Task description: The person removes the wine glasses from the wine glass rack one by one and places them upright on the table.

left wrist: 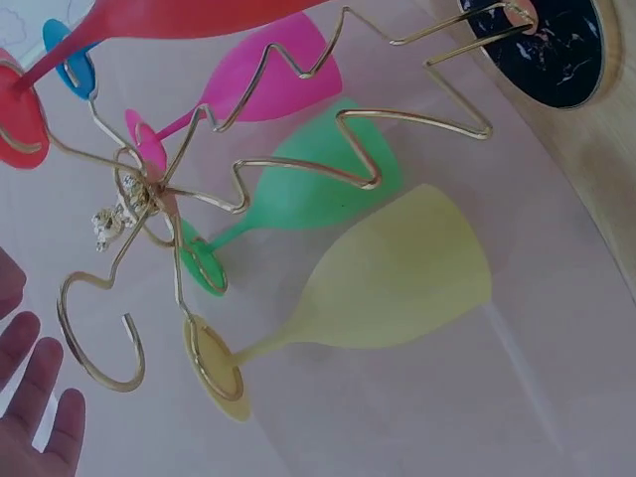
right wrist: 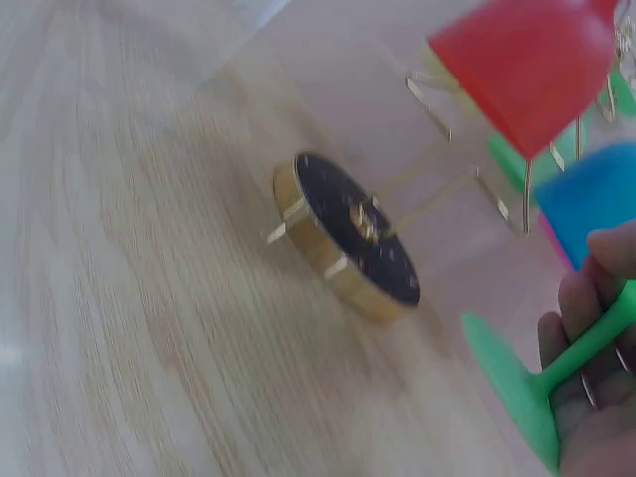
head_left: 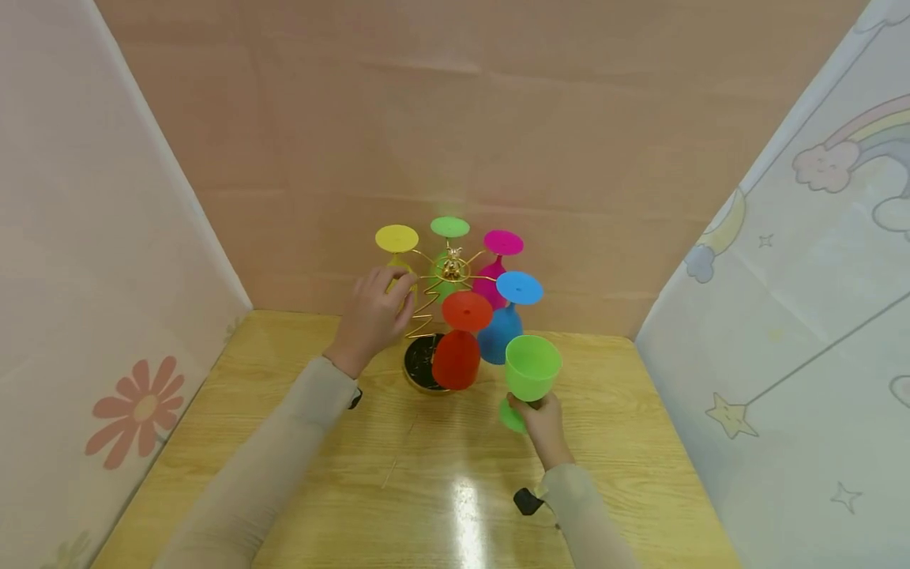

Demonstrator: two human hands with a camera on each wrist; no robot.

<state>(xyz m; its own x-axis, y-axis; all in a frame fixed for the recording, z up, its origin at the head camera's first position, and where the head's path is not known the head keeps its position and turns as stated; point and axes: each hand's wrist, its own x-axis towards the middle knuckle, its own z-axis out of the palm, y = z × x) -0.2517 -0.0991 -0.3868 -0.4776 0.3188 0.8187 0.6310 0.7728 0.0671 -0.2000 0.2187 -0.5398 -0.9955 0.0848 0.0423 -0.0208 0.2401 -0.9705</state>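
Note:
A gold wire goblet rack has goblets hanging upside down from its hooks: yellow, green, magenta, blue and red. Beside the rack's left side, my left hand is raised. Its fingers look extended in the left wrist view, holding nothing, near a bare hook. My right hand grips another green goblet by its stem, bowl up and a little tilted, in front of the blue one. The foot of that goblet shows below my fingers.
The rack stands on a round black base with a gold rim, on a wood-grain table. A brown backdrop rises behind it. Patterned white panels flank the table on the left and right.

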